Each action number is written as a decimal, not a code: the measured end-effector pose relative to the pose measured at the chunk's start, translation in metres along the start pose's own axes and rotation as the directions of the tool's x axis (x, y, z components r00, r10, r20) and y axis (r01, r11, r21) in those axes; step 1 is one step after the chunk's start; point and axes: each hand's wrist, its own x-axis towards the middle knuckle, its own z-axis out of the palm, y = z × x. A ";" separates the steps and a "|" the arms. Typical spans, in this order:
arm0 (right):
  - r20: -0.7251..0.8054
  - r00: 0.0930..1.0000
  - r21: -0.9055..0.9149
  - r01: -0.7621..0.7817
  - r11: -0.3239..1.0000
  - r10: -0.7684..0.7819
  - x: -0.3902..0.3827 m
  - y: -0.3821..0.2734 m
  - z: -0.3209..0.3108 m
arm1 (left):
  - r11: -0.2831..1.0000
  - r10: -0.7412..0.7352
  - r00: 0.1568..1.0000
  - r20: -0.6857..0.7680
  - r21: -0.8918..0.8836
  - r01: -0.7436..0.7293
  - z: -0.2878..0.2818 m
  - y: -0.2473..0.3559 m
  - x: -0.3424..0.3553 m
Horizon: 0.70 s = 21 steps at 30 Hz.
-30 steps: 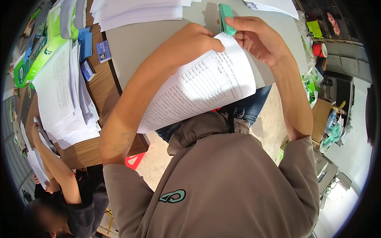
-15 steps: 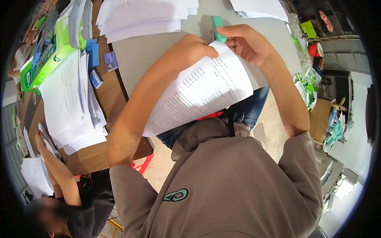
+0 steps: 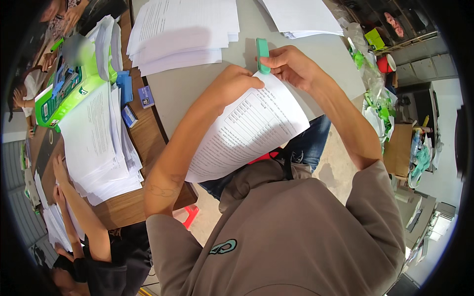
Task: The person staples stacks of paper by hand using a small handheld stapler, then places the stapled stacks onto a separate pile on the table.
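A printed sheet or thin stack of paper (image 3: 247, 133) lies slanted over my lap and the near edge of the grey table (image 3: 192, 74). My left hand (image 3: 237, 81) grips its upper part, fingers curled onto the paper near the top corner. My right hand (image 3: 289, 66) is closed around a mint-green stapler (image 3: 261, 54), thumb on its body, at that same top corner. Whether the stapler's jaws are closed on the paper I cannot tell.
Paper piles (image 3: 177, 29) sit at the back, more (image 3: 301, 12) back right. At left, a wooden desk (image 3: 118, 207) holds papers, a green package (image 3: 57, 106), small blue boxes (image 3: 145, 96). A co-worker (image 3: 98, 251) handles papers lower left; cluttered cardboard and bags (image 3: 400, 148) at right.
The whole view has shifted, with the tables, my hands, paper and stapler lower in the picture. My grip looks the same. The co-worker's hands and papers at lower left have moved.
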 end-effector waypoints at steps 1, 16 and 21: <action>0.025 1.000 -0.041 -0.001 0.999 0.002 0.004 0.001 -0.005 | 1.000 -0.018 1.000 -0.019 0.025 0.018 0.002 0.001 0.000; 0.291 0.860 -0.322 0.500 0.804 -0.418 -0.019 0.009 -0.036 | 0.880 0.433 0.899 0.067 0.185 -0.438 0.013 0.037 -0.034; 0.688 0.632 0.157 0.349 0.924 -0.356 -0.053 0.006 0.000 | 0.632 0.748 0.657 0.090 -0.398 -0.665 -0.012 0.071 -0.039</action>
